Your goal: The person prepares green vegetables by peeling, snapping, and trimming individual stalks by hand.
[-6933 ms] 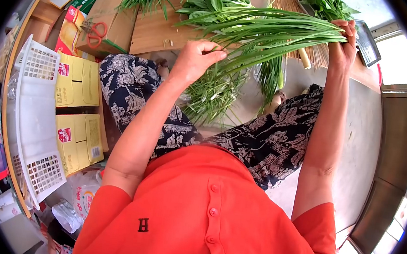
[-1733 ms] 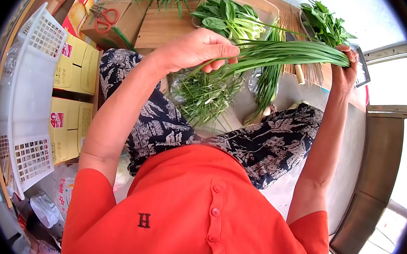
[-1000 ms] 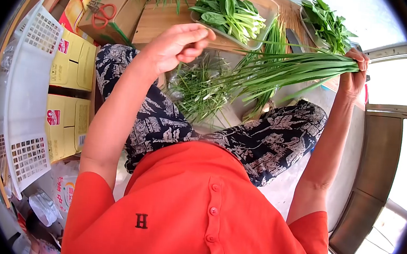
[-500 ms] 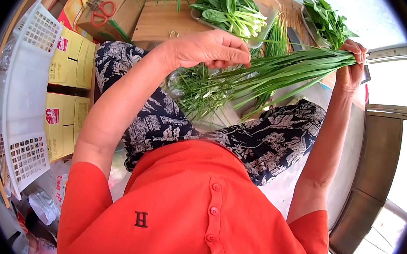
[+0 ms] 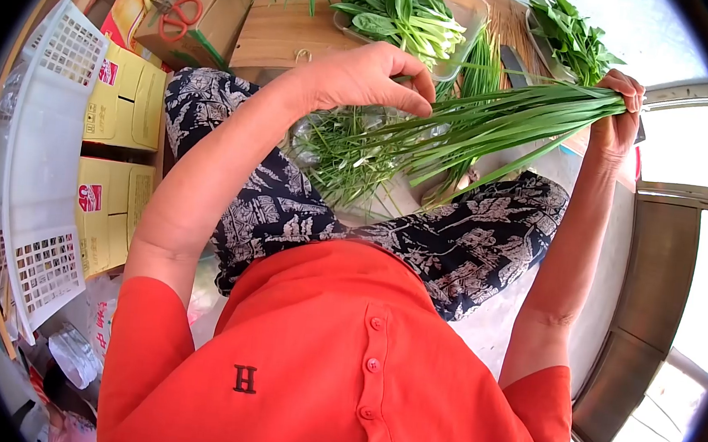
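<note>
Head view: the right hand [image 5: 619, 113] is closed around the gathered end of the long-leaf green bunch [image 5: 516, 117], held aloft beside the worktop [image 5: 277, 36]. The left hand [image 5: 369, 77] is curled, thumb and forefinger near the leaf tips; whether they pinch a blade cannot be told. Judgement: grip the gathered end firmly, draw single blades gently, avoid crushing.
</note>
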Tool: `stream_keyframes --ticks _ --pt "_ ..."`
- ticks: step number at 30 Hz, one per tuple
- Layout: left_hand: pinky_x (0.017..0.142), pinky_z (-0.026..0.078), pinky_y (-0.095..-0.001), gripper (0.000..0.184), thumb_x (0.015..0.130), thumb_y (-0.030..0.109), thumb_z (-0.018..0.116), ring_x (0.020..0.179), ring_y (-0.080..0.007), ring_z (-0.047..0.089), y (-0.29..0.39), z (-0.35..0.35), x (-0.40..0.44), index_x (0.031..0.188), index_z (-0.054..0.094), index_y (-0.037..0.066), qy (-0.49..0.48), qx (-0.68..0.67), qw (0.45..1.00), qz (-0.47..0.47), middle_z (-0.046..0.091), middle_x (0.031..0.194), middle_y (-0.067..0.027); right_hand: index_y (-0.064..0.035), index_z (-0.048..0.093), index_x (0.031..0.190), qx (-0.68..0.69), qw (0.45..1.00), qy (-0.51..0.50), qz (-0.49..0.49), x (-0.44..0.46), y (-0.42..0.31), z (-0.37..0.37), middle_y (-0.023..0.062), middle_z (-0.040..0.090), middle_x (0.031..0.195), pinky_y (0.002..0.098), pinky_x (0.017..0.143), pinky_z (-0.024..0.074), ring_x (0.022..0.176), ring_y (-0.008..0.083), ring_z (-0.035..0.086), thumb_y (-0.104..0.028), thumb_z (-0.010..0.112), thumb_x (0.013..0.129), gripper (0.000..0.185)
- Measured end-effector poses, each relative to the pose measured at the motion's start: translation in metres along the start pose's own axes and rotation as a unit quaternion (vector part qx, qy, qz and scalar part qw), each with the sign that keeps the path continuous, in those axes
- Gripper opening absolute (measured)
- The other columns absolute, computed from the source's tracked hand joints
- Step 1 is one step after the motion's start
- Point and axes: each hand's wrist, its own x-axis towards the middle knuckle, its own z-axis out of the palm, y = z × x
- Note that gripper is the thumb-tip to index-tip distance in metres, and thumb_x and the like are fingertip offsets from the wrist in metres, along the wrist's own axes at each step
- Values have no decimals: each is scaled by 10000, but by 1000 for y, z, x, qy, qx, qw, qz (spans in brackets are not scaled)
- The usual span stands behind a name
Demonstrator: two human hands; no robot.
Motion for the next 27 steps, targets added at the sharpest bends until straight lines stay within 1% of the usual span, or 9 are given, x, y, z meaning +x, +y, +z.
stream_keyframes --ticks 4,7,8,10,12,14,20,22,27 --pt "643 416 -196 177 805 185 706 710 -40 500 -9 4 5 864 647 29 21 60 997 44 583 771 48 -30 505 686 -5 1000 -6 6 -1 -1 0 9 360 536 312 714 446 583 147 413 -36 500 859 172" --pt "516 343 -167 104 813 132 691 600 -15 458 -13 6 0 857 644 50 130 -60 989 30 567 741 49 -28 503 682 -7 1000 -1 5 -3 -5 0 14 366 547 313 713 442 584 151 412 -28 500 850 167" --pt "516 343 -167 104 813 132 691 600 -15 458 -17 2 -3 857 644 50 130 -60 989 29 567 741 49 -28 502 677 0 1000 -1 5 -3 -6 0 17 369 553 312 714 440 585 152 411 -25 501 845 168" --pt "468 292 -161 80 847 123 656 566 -12 434 -35 -11 -9 892 635 61 115 -308 944 35 544 713 51 -28 500 672 7 1000 -2 3 -4 -9 -1 21 372 560 311 714 437 587 153 411 -22 502 841 169" --pt "475 298 -164 66 874 111 619 587 -24 456 -46 -15 -14 915 622 59 118 -328 936 57 544 715 44 -28 498 664 -12 1000 4 -20 -5 -17 -3 23 370 557 309 712 436 590 153 411 -20 504 837 174" --pt "498 306 -159 85 902 139 585 636 -20 478 -52 -14 -20 886 617 62 163 -300 940 8 557 738 40 -28 495 661 1 1000 14 -26 -4 -23 -4 24 364 555 307 704 432 594 155 411 -17 502 835 175" --pt "520 313 -160 208 949 268 493 710 -34 535 -64 7 -6 960 599 89 42 -224 974 -20 641 865 -1 -40 470 649 3 1000 14 -21 -2 -20 -6 20 360 565 320 716 441 575 149 404 -11 507 833 190" --pt "514 308 -164 244 955 298 479 698 -30 537 -52 15 -10 959 598 84 -15 -233 971 -56 636 829 3 -40 471 669 -5 999 22 -37 1 -23 -9 14 353 567 322 716 440 567 142 400 -26 508 849 185" --pt "502 296 -184 422 959 391 461 610 -35 432 -37 18 -23 971 624 3 -30 -216 974 -55 533 689 41 -39 467 685 -27 998 29 -40 5 -36 -18 7 340 555 334 723 444 562 140 391 -54 512 865 186"
